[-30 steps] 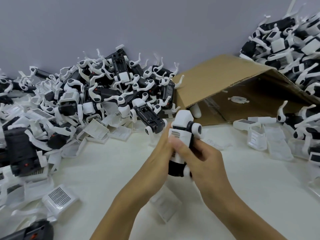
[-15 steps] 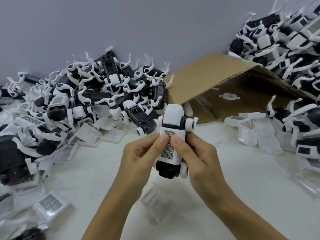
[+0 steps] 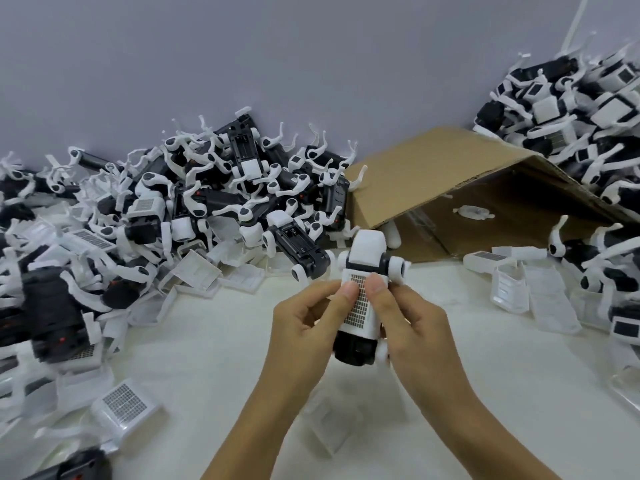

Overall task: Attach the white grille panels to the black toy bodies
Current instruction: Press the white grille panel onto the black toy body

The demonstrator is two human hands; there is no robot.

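Fingers point(image 3: 349, 292) of both hands are pressed onto the white grille panel point(image 3: 360, 303), thumbs side by side on its mesh. The panel is seated on the black toy body point(image 3: 353, 348), gripped between left hand point(image 3: 304, 327) and right hand point(image 3: 412, 327) above the white surface point(image 3: 207, 341). A cardboard box point(image 3: 433, 174) lies behind.

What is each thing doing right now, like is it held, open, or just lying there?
Toy body: held upright in both hands above the table.
Grille panel: on the body's front, both thumbs pressing it.
Left hand: gripping the toy.
Right hand: gripping the toy.
Cardboard box: tipped on its side, open.
Loose grille panel: lying on the table, unattached.
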